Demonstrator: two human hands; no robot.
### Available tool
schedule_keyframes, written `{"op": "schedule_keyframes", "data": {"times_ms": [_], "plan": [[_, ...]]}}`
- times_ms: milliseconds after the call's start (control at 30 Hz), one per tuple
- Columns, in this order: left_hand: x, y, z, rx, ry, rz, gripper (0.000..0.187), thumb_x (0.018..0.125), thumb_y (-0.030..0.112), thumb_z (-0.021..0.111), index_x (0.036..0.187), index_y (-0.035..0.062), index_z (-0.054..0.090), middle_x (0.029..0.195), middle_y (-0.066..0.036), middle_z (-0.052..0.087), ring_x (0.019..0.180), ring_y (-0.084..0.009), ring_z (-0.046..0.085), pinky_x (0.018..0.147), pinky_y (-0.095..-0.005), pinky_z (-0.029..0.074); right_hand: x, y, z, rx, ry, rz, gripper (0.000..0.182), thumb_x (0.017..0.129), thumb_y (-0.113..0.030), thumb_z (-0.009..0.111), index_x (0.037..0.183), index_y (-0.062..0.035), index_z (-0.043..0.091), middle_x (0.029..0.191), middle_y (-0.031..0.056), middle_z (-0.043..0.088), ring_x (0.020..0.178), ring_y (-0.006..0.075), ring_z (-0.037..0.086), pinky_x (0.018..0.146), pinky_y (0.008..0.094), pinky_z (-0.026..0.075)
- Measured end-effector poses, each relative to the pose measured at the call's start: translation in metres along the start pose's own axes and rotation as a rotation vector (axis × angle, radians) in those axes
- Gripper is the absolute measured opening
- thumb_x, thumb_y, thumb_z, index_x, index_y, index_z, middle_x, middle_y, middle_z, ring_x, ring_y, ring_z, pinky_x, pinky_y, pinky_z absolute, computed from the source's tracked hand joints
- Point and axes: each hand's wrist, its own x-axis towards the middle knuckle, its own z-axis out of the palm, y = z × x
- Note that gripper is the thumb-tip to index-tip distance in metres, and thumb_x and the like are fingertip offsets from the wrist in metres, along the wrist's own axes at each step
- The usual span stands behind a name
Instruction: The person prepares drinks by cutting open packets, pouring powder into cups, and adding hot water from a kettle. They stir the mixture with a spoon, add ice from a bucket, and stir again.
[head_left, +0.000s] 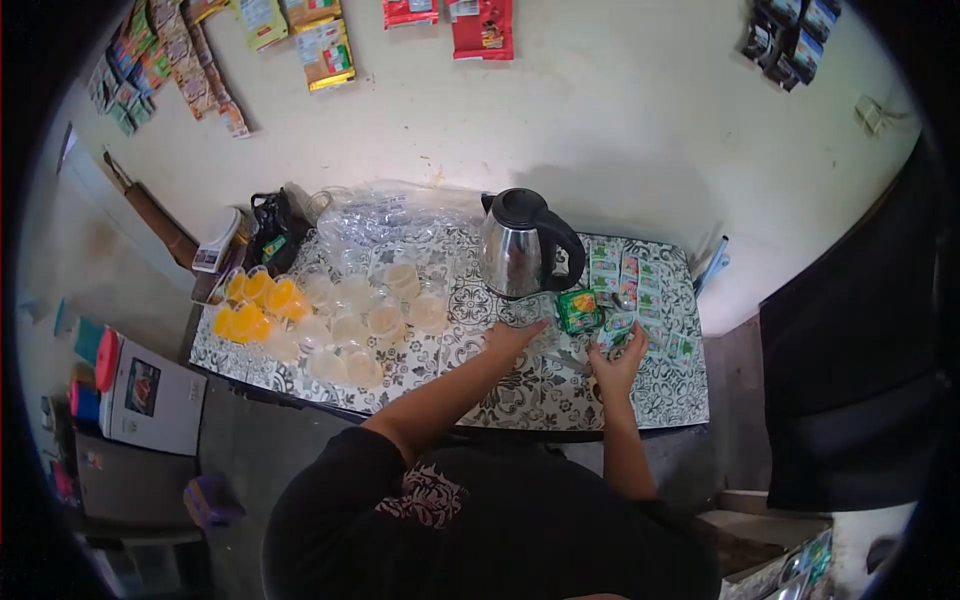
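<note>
My left hand is closed on the near side of a clear container, which looks like a plastic cup or jug. Its fingertips are partly hidden. In my right hand a small white and green sachet is pinched between the fingers. A green packet with an orange picture rests between the two hands. Rows of similar white and green sachets lie just beyond my right hand. Directly behind the clear container stands a steel electric kettle with a black lid and handle.
Several clear plastic cups cover the table's left half, with cups of orange contents at the far left. Behind them lie clear plastic wrap and a black bag. A white scale stands at the left corner. Packets hang on the wall.
</note>
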Motion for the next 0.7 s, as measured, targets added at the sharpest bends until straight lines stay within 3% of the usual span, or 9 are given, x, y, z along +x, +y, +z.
{"op": "schedule_keyframes", "data": {"times_ms": [33,133,167,300,400,467,500,567,700], "plan": [[-0.009,0.011,0.003,0.158,0.066,0.01,0.108,0.053,0.069,0.068,0.125,-0.0056,0.04,0.122,-0.026,0.045,0.113,-0.0379,0.045,0.094,-0.0388,0.038,-0.001,-0.005,-0.004,0.094,0.008,-0.014,0.078,0.061,-0.01,0.07,0.128,0.0031,0.03,0.117,0.021,0.036,0.111,0.0362,0.038,0.095,0.0422,0.032],[0.028,0.002,0.02,0.125,-0.08,0.106,0.1,0.054,0.061,0.073,0.126,-0.0005,0.042,0.119,-0.021,0.048,0.107,-0.0348,0.049,0.089,-0.0382,0.041,-0.003,-0.021,-0.016,0.094,0.0,0.066,0.078,0.062,-0.009,0.069,0.128,0.0022,0.03,0.118,0.0191,0.035,0.111,0.0334,0.039,0.093,0.041,0.034],[0.038,-0.005,0.025,0.02,-0.091,0.189,0.096,0.056,0.057,0.075,0.126,0.0004,0.042,0.118,-0.02,0.049,0.105,-0.0334,0.05,0.087,-0.0382,0.042,-0.004,-0.032,-0.02,0.237,-0.009,0.145,0.077,0.062,-0.009,0.069,0.129,0.0013,0.031,0.119,0.0188,0.034,0.11,0.0313,0.039,0.09,0.0391,0.036],[0.034,-0.048,0.022,-0.23,-0.004,0.558,0.083,0.061,0.042,0.079,0.124,0.0018,0.042,0.113,-0.015,0.052,0.096,-0.0287,0.055,0.08,-0.038,0.045,-0.004,-0.028,-0.029,0.172,-0.07,0.172,0.08,0.061,-0.008,0.069,0.13,0.0009,0.03,0.119,0.0203,0.034,0.109,0.0327,0.04,0.09,0.0389,0.037],[-0.009,-0.068,-0.025,-0.105,0.175,0.829,0.076,0.064,0.033,0.079,0.121,0.0017,0.041,0.113,-0.014,0.052,0.101,-0.0283,0.052,0.085,-0.0396,0.041,-0.003,-0.038,-0.026,0.008,-0.129,-0.149,0.082,0.059,-0.009,0.07,0.13,0.0004,0.029,0.121,0.0219,0.033,0.111,0.0361,0.038,0.092,0.0402,0.036],[-0.015,-0.093,-0.044,0.048,0.299,0.956,0.076,0.063,0.031,0.079,0.121,0.0017,0.04,0.114,-0.013,0.052,0.105,-0.0289,0.05,0.089,-0.0409,0.038,-0.003,-0.073,-0.024,0.005,-0.256,-0.192,0.083,0.06,-0.008,0.069,0.132,-0.0006,0.028,0.123,0.0228,0.031,0.115,0.0397,0.036,0.095,0.0417,0.034],[-0.014,-0.104,-0.053,0.012,0.189,0.929,0.076,0.063,0.028,0.079,0.121,0.0012,0.038,0.115,-0.015,0.051,0.11,-0.0294,0.047,0.094,-0.0422,0.034,-0.004,-0.089,-0.02,-0.004,-0.324,-0.225,0.083,0.06,-0.007,0.069,0.132,-0.0009,0.028,0.123,0.0226,0.031,0.115,0.0397,0.035,0.096,0.0416,0.034],[-0.007,-0.126,-0.055,-0.04,0.188,0.969,0.079,0.062,0.024,0.08,0.123,0.0003,0.035,0.116,-0.016,0.05,0.11,-0.0306,0.047,0.094,-0.0416,0.035,-0.004,-0.119,-0.011,-0.017,-0.48,-0.268,0.082,0.062,-0.004,0.068,0.133,-0.0021,0.028,0.124,0.0225,0.03,0.113,0.0392,0.039,0.093,0.0396,0.038],[-0.01,-0.14,-0.064,-0.244,0.125,0.97,0.086,0.06,0.018,0.081,0.126,-0.0008,0.03,0.119,-0.019,0.048,0.112,-0.0328,0.046,0.095,-0.0403,0.036,-0.01,-0.141,0.015,-0.145,-0.656,-0.59,0.073,0.061,0.001,0.063,0.129,-0.003,0.036,0.121,0.0184,0.035,0.103,0.0352,0.045,0.084,0.0385,0.044]]}}
